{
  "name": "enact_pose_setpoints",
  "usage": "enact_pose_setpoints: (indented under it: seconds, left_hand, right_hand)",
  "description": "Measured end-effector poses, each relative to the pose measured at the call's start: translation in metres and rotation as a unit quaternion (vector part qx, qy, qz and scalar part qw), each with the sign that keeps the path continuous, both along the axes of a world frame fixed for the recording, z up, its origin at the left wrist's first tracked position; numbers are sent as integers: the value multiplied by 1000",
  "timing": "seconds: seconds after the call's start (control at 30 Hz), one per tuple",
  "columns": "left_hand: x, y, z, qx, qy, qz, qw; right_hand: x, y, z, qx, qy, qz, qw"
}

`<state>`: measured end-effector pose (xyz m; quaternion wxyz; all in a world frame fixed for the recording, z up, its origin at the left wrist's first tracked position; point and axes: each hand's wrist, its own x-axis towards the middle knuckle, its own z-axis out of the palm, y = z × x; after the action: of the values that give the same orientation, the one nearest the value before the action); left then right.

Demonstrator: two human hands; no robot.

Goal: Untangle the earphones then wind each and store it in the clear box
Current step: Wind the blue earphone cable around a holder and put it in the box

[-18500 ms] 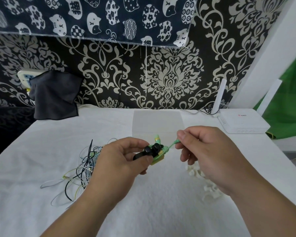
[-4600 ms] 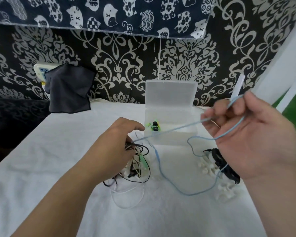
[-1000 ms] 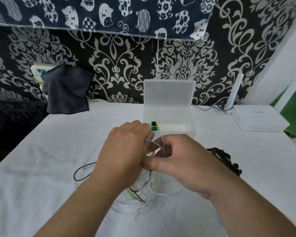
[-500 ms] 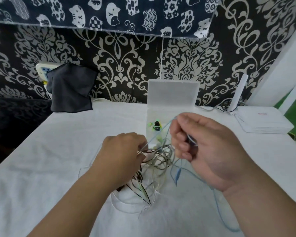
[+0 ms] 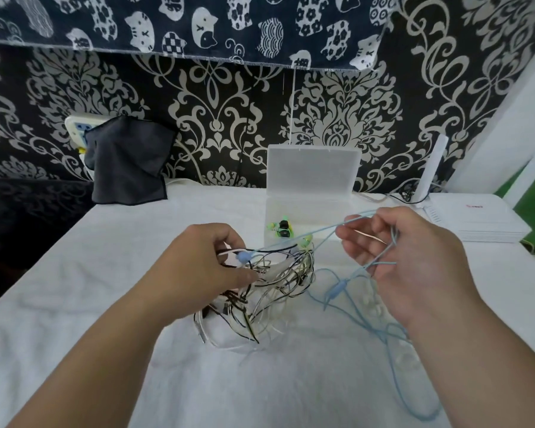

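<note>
Evidently the left hand [image 5: 204, 264] pinches the earphone tangle [image 5: 269, 282] to anchor it, while the right hand [image 5: 408, 267], fingers curled round the blue cable [image 5: 337, 290], holds that strand taut, away from the knot. Just behind, the clear box [image 5: 312, 171] stands open, one wound pair [image 5: 283, 230] inside.

The box [image 5: 312, 171] stands open at the rear centre of the tabletop [image 5: 90, 288], with its lid upright before the wall and one wound earphone [image 5: 282, 229] inside at its left. Directly before it lies the tangle [image 5: 275, 282], held from the left by the left grip [image 5: 204, 261]. A loose cable [image 5: 337, 290] leads rightward from the tangle to the right grip [image 5: 414, 264] and trails onto the tabletop. A cloth [image 5: 127, 168] hangs at rear left; a router [image 5: 482, 220] sits at rear right.
</note>
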<state>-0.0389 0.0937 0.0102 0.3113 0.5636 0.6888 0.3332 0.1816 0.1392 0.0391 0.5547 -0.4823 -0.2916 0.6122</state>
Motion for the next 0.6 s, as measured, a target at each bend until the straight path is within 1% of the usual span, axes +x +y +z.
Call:
enact_pose_setpoints:
  seconds: [0.07,0.13,0.17,0.23,0.27,0.3,0.33,0.37,0.43,0.5,0.53,0.6]
  left_hand:
    - [-1,0,1,-4,-64,2,998]
    - [0,-1,4,-2,-153,-2,988]
    - [1,-2,5,2,-180,3,984]
    - [2,0,2,4,-208,43,977]
    - [2,1,1,1,-208,69,976]
    - [2,3,-2,-10,-183,91,979]
    - [1,4,-5,-23,-126,108,986]
    - [0,4,-10,-35,-50,112,992]
    - [-5,4,-18,-58,93,107,988]
    - [-12,4,-22,-100,190,107,971]
    - [-14,3,-22,-122,238,112,957]
    - [-13,-1,-16,-140,351,136,916]
  right_hand:
    - [-1,-1,0,-4,-14,17,1000]
    - [-3,-4,1,-15,-30,65,997]
    - [-4,-6,1,-20,-43,94,994]
    - [-7,-10,0,-23,-56,141,988]
    - [-9,-11,1,-24,-41,158,986]
    - [-9,-12,2,-27,-7,171,985]
    - [-9,-13,5,-34,36,183,982]
    - [-9,-14,8,-38,75,195,977]
    - [-7,-16,15,-35,108,208,971]
    - [-3,-16,20,-29,103,215,971]
    - [-2,-16,20,-27,86,218,972]
    - [0,-13,17,-23,19,218,976]
